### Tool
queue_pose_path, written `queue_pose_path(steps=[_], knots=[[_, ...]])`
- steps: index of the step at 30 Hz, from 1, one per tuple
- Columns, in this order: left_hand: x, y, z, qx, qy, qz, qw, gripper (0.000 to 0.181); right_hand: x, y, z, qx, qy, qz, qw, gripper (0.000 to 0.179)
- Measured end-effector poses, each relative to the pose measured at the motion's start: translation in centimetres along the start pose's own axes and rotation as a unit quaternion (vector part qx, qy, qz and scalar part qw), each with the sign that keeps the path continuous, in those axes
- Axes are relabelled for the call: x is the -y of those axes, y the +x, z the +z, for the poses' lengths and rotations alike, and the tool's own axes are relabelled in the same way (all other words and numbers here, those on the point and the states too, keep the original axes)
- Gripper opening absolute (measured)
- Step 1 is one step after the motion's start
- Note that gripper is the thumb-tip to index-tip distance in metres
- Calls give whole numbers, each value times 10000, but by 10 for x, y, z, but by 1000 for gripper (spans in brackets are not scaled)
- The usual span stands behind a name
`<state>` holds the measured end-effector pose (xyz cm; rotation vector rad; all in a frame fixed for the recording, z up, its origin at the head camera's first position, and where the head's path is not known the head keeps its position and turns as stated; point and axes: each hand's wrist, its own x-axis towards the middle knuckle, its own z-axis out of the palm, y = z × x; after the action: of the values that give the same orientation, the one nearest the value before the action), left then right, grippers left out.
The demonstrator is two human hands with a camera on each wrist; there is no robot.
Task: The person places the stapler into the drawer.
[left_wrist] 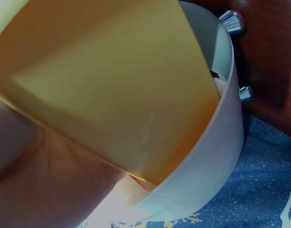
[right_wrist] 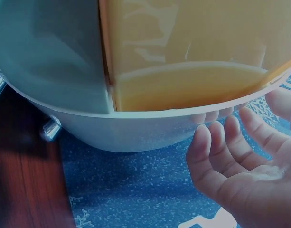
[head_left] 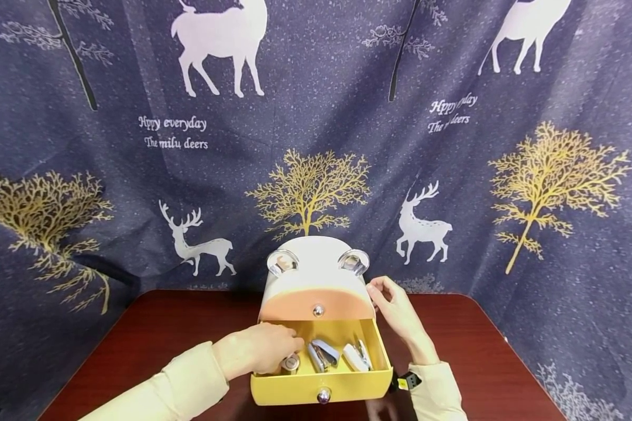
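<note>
A small white cabinet point(head_left: 316, 263) with a shut peach upper drawer point(head_left: 305, 299) stands on the table. Its yellow lower drawer point(head_left: 289, 390) is pulled out. Inside lie a blue-grey stapler point(head_left: 323, 354), a white stapler point(head_left: 356, 356) and a small round object with a pale end point(head_left: 290, 363). My left hand point(head_left: 260, 349) reaches over the drawer's left wall, fingers down inside beside the round object; whether they hold it I cannot tell. My right hand point(head_left: 397, 310) is at the cabinet's right side, its loosely bent fingertips right by the white wall point(right_wrist: 136, 130).
The dark red table point(head_left: 479, 356) reaches out on both sides of the cabinet. A blue cloth with deer and trees point(head_left: 316, 117) hangs close behind it. Shiny silver knobs point(head_left: 323, 396) stick out from the drawer fronts, and two silver rounded parts point(head_left: 282, 261) sit on top.
</note>
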<state>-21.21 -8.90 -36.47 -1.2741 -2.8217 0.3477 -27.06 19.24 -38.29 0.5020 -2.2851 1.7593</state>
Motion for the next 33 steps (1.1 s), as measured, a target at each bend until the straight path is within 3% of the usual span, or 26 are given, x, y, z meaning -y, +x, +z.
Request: queue_pose_path(steps=[6,13,20,29,33], knots=[[-1,-3,-5,79,-159,-90,9998,42,-2,0,0,23,-19,-2,10000,15],[-3,-12,-27,-332,-648,311,9969,45,-1,1,-2,17,23,40,10000,17],[-7,-27,-46,-495,-1093,323,9923,45,-3,2,-2,31,-24,14,10000,17],[-21,-40,-51,-1194,-1439,407,9815,41,-33,11,-5,-56,86,-28,9999,21],[-31,-42,-44,-1778,-1380,532,9729,35,-35,10,-4,-19,105,-111,9999,24]])
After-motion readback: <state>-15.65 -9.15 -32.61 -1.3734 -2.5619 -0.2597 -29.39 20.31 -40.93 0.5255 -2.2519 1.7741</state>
